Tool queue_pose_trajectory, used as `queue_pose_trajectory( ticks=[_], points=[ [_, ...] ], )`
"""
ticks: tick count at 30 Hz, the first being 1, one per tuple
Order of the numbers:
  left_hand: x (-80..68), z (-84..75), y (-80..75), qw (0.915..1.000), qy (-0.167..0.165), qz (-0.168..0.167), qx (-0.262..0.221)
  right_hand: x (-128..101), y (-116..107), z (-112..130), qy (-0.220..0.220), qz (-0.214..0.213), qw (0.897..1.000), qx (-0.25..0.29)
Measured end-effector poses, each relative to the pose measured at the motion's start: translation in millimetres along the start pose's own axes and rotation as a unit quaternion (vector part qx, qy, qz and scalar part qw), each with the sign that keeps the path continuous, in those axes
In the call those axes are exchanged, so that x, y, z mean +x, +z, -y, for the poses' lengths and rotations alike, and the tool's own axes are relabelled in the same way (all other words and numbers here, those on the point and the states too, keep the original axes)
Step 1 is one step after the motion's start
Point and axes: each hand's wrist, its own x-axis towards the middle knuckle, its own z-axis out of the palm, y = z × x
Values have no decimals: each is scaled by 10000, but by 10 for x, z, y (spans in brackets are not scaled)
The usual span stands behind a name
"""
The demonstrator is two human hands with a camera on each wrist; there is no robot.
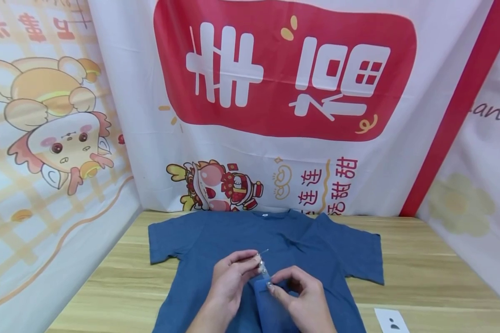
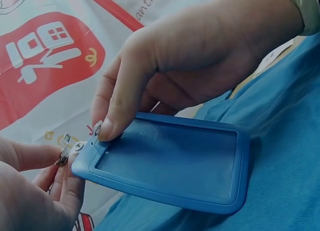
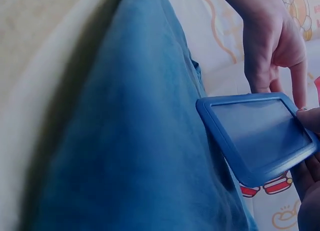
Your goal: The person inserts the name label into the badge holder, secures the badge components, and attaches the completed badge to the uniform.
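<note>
Fingers of the left hand (image 1: 229,280) pinch the small metal clip (image 2: 65,150) at the top end of a blue badge holder (image 2: 167,161), thumb and forefinger closed on it, while the right hand (image 1: 302,293) pinches the holder's top edge just beside the clip, its fingertip (image 2: 107,128) pressed onto the frame next to the rivet. The badge holder hangs between the two hands, just above the chest of a blue T-shirt (image 1: 325,249) that lies spread flat on the wooden worktop (image 1: 421,259), collar toward the printed backdrop (image 1: 283,78). In my judgement the step in hand is working the clip at the holder's top, and it goes best if the right hand keeps the frame steady and close to the cloth, so the left has something firm to work against. The clip is small and shiny, so a grip on its flat sides rather than its edges should keep it from slipping or twisting on the rivet. Whether the clip stands open or closed cannot be told from these views. A white card (image 1: 391,320) lies on the worktop to the right, well apart from both hands.
</note>
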Motion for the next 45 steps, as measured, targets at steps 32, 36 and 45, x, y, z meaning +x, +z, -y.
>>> queue_pose_trajectory(
  ticks=[32, 36, 45],
  points=[
    [34, 33, -1, 9966, 289, -774, -66, 31, -40, 9, 482, 413, 9972, 397],
    [50, 36, -29, 9950, 394, -915, -46, 26, -35, 6, 435, 484, 9969, 441],
    [146, -42, -210, 9942, 115, -962, 461, 54, -47, 13, 554, 378, 9958, 620]
  ],
)
